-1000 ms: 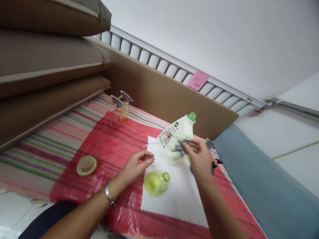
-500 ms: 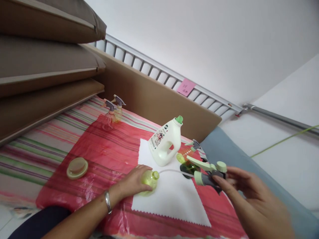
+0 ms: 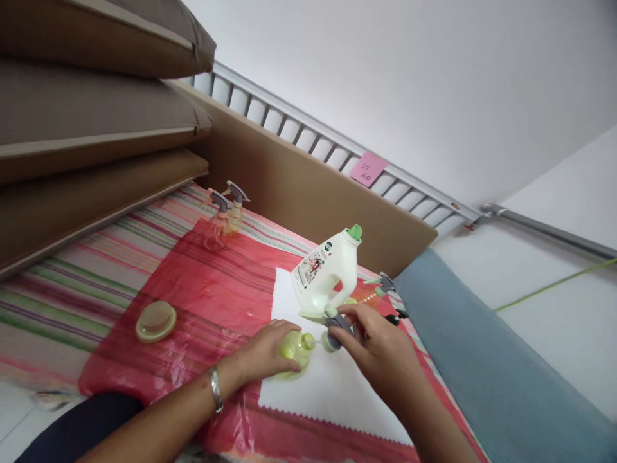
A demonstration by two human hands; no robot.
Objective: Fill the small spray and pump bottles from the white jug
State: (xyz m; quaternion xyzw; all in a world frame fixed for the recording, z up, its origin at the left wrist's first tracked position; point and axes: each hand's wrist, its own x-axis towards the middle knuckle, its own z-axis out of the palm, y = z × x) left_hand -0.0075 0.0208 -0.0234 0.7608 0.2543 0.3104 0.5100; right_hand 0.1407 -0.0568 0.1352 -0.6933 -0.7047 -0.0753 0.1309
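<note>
My left hand is wrapped round a yellow-green clear bottle, whose open neck leans to the right. My right hand grips a grey and pale green spray trigger head close to that neck. A short piece of its tube shows between head and bottle; the far end of the tube is hard to make out. Both are over a white cloth with a zigzag edge. Just behind the hands stands a white detergent jug with a handle and an open green spout.
A pale round cap lies on the red plastic sheet at left. Two spray bottles stand at the back left. Another spray bottle lies behind my right hand. Stacked brown cushions rise at left, before a brown board.
My right hand has brought the spray trigger head left, close to the bottle neck, and most of the tube is out of sight. My left hand keeps hold of the bottle.
</note>
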